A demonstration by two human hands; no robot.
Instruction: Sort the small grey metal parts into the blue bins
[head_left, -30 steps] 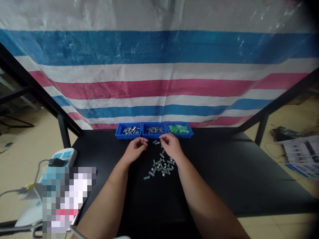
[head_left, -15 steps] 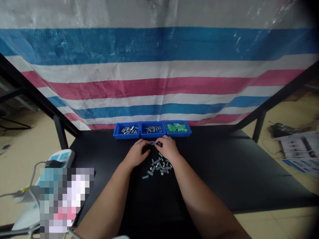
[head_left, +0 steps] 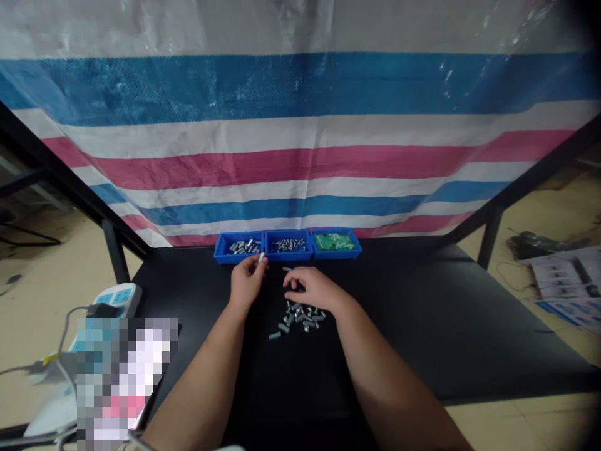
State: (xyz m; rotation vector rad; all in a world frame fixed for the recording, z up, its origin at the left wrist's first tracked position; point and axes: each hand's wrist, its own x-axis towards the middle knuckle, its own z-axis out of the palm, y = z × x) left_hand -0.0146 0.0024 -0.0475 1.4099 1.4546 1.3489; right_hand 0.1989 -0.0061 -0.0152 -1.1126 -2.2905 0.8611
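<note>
My left hand (head_left: 245, 280) pinches a small silvery metal cylinder (head_left: 261, 257) upright between thumb and fingers, just in front of the left blue bin (head_left: 220, 258). That bin holds several similar cylinders. Over the back edge of a loose pile of small metal parts (head_left: 298, 317), my right hand (head_left: 313, 288) has its fingers half curled and the thumb apart, with nothing visible in it. Grey cylinders and shiny screw-like pieces make up the pile. Beyond the right fingertips a single grey cylinder (head_left: 286, 269) lies on the black table (head_left: 399, 326).
Small metal screws or pins fill the middle blue bin (head_left: 288, 255), and green packets lie in the right blue bin (head_left: 337, 254). Behind them hangs a striped plastic sheet (head_left: 300, 163). A power strip (head_left: 126, 294) with plugged-in cables sits at the table's left edge.
My hands have parted. The left has moved left and up toward the left bin with a cylinder in its pinch; the right has drawn back slightly toward the pile and its fingers have loosened.
</note>
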